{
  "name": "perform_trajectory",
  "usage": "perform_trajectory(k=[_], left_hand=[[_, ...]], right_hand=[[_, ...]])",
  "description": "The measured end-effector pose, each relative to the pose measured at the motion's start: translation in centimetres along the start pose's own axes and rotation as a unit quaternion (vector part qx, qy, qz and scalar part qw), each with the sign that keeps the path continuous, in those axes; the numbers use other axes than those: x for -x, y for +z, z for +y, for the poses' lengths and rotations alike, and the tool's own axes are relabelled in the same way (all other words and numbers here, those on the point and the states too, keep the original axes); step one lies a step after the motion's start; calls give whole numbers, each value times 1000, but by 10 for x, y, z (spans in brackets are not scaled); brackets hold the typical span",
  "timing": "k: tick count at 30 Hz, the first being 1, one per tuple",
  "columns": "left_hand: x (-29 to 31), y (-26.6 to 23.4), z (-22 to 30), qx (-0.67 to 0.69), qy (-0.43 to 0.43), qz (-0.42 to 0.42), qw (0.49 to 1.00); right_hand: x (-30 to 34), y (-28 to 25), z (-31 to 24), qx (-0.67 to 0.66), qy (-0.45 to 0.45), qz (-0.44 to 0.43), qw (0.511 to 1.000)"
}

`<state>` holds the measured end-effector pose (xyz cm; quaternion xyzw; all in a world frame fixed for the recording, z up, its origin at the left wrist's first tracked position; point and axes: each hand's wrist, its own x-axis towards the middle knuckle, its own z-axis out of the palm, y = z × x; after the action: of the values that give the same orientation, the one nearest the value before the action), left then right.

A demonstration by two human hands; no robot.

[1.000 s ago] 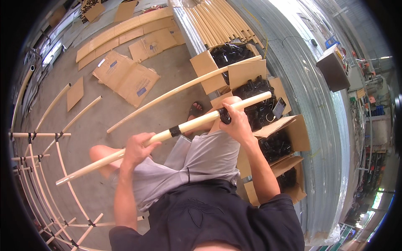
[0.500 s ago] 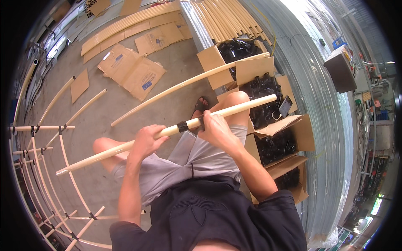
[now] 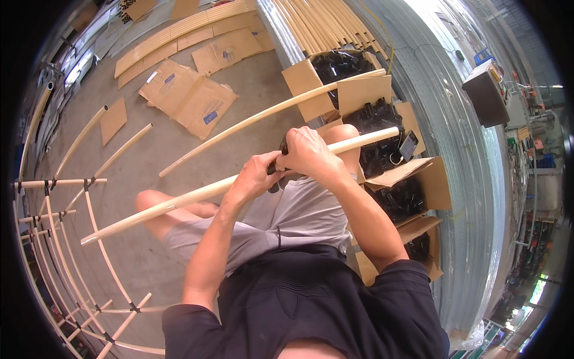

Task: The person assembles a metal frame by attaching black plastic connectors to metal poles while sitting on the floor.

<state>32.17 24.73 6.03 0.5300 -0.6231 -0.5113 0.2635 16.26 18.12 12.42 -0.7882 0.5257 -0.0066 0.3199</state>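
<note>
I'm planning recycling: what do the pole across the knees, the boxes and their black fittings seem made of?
Pole: perhaps plastic-coated, smooth cream, with glossy highlights; inside unclear. Boxes: matt brown cardboard, judging by thin folded flaps. Fittings: plastic or coated metal, glinting black.

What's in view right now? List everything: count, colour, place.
Held pipe: one, cream, centre
Connector: at least one, black, at held pipe
Second pipe: one, cream, beyond held pipe
Open boxes: four, brown, right
Fittings: many, black, inside boxes
Phone: one, dark, by the boxes
Pipe frame: one, cream and black, left
Stacked pipes: many, cream, top centre
Flattened cardboard: several, brown, upper left
Metal stack: one, silver-grey, right
Left hand: one, bare, at held pipe
Right hand: one, bare, at connector
</note>
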Motion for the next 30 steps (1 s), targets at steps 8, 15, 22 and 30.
perform_trajectory(k=[8,15,22,30], left_hand=[[4,11,8,-88,-43,60,993],[6,8,10,-104,-63,73,990],[7,5,2,-111,-56,49,991],[-9,-20,-12,129,-71,-116,982]], right_hand=[[-10,0,-11,87,-41,-27,995],[-21,-6,6,68,-99,-24,992],[-2,5,41,-64,-169,106,978],[7,22,56,-148,-176,123,965]])
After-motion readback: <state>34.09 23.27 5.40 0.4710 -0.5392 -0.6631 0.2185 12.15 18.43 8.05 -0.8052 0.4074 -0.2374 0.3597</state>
